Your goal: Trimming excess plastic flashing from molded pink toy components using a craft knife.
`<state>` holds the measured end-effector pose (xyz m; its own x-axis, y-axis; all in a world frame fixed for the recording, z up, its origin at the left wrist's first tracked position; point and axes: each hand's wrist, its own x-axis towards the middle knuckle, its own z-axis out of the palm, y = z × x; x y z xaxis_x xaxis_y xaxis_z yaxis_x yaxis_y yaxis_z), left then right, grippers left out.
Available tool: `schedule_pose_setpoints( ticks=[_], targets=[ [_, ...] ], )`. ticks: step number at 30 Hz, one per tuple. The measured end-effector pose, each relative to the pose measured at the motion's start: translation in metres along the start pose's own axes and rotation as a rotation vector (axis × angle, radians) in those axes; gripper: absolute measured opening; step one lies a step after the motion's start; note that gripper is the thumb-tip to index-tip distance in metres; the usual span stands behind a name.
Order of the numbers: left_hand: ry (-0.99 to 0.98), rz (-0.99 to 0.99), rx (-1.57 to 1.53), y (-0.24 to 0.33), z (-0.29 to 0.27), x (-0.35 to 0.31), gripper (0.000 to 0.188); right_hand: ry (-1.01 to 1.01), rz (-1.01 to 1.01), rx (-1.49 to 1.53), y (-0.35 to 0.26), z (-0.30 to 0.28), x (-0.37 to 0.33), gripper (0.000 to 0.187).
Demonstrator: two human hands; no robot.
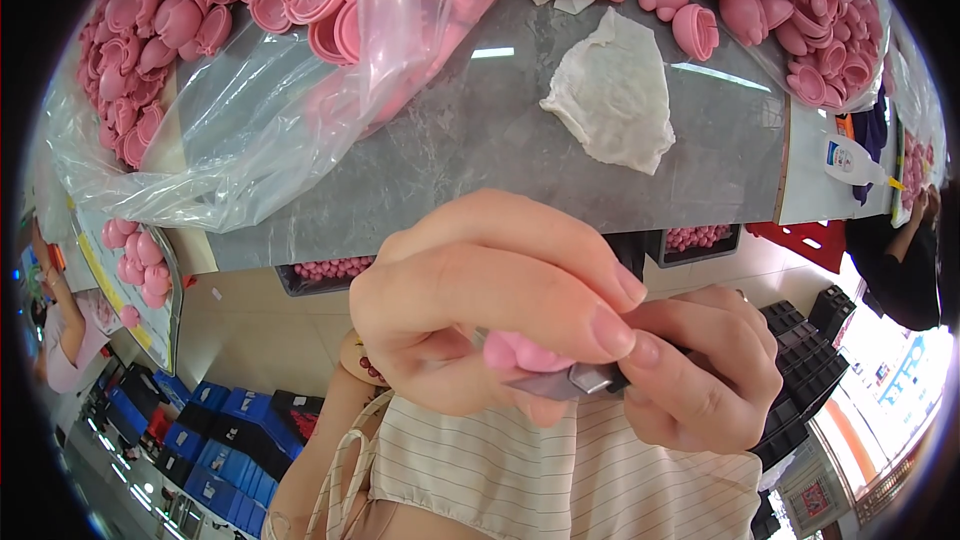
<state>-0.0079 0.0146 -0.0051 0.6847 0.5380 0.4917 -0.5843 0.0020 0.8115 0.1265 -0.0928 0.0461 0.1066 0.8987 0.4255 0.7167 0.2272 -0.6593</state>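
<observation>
My left hand (480, 285) is closed around a small pink plastic piece (522, 351), mostly hidden by the fingers. In my right hand (710, 370) is a small craft knife (585, 378), its grip covered by the fingers. Its grey blade reaches left under the pink piece and looks to be against it. The two hands meet at the fingertips, in front of my body and just off the near edge of the grey table (420, 170).
A white cloth (615, 90) lies on the table. Pink moulded shells are heaped at far left (180, 20) and far right (830, 30), some in a clear plastic bag (270, 165). Below stand bins of pink pieces (695, 238), blue crates (235, 450) and black crates (800, 360). Other people work at both sides.
</observation>
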Motion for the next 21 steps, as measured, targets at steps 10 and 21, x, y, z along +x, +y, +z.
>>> schedule_pose_setpoints(
  ticks=[10,21],
  targets=[
    [0.016,0.002,-0.037,-0.0002,0.0010,0.0015,0.034,0.013,-0.038,-0.025,-0.0015,-0.0028,0.0017,0.046],
    [0.013,0.005,-0.062,-0.0021,0.0021,-0.0002,0.035,-0.005,0.012,0.015,-0.0029,-0.0026,0.0008,0.045]
  ],
)
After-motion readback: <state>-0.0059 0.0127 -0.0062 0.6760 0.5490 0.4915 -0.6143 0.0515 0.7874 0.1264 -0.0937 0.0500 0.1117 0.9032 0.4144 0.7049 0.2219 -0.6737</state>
